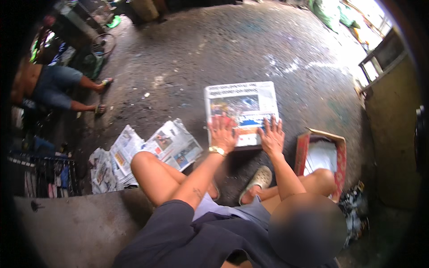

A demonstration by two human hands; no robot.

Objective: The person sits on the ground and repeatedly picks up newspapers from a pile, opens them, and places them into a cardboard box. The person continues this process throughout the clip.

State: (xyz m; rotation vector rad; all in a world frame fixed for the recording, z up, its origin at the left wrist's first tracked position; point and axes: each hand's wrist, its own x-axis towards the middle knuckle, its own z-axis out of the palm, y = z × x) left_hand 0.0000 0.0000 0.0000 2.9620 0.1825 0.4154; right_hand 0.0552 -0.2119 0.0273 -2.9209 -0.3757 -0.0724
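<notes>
A stack of folded newspapers lies in front of me, its top sheet showing a coloured picture and blocks of print. My left hand rests flat on the near left part of the top sheet, fingers spread, a gold watch on its wrist. On the near right edge lies my right hand, also flat with fingers stretched out. Neither hand grips anything. To the left, beside my knee, loose newspapers are spread in an overlapping pile.
A red cardboard box with white paper inside stands right of my leg. At the far left is another person in blue shorts. Green sacks stand at the back right. The dark floor is rough, with scattered scraps.
</notes>
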